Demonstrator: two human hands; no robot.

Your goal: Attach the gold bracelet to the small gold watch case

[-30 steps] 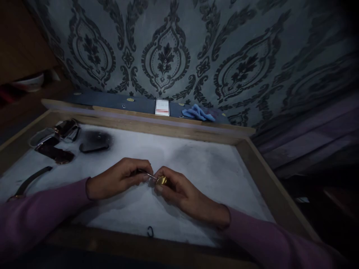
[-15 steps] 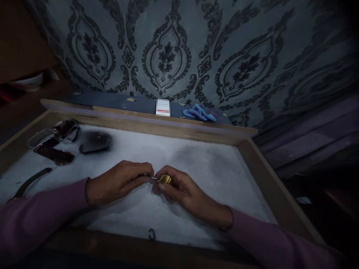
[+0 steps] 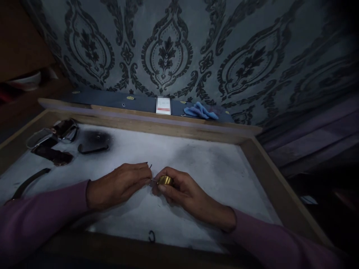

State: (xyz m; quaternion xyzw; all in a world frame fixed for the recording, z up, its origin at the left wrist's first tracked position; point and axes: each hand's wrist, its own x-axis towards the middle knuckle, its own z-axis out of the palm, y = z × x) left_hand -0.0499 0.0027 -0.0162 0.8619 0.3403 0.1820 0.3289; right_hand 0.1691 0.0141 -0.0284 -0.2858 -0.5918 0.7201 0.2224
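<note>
Near the middle of the white work surface, my right hand [image 3: 182, 188] holds a shiny gold, rounded metal piece [image 3: 165, 181] between thumb and fingers. Its exact kind cannot be made out. From the left, my left hand [image 3: 123, 183] pinches a thin metal tool [image 3: 153, 180], whose slim shaft points at the gold piece's left side. Fingers cover most of this tool, and I cannot tell whether its tip touches the gold. A dark, thin end [image 3: 150, 166] sticks up above the left fingertips.
A raised wooden rim [image 3: 157, 121] borders the surface. At left lie dark straps [image 3: 53, 155], a wire-like loop [image 3: 39, 138] and a curved dark band [image 3: 30, 183]. A small black ring-shaped piece [image 3: 152, 236] lies at the front. Behind the rim are a small white box [image 3: 163, 105] and blue cloth [image 3: 200, 110].
My left fingers have shifted slightly on the thin tool, and a dark end now shows above them. My right hand keeps the gold piece in almost the same spot.
</note>
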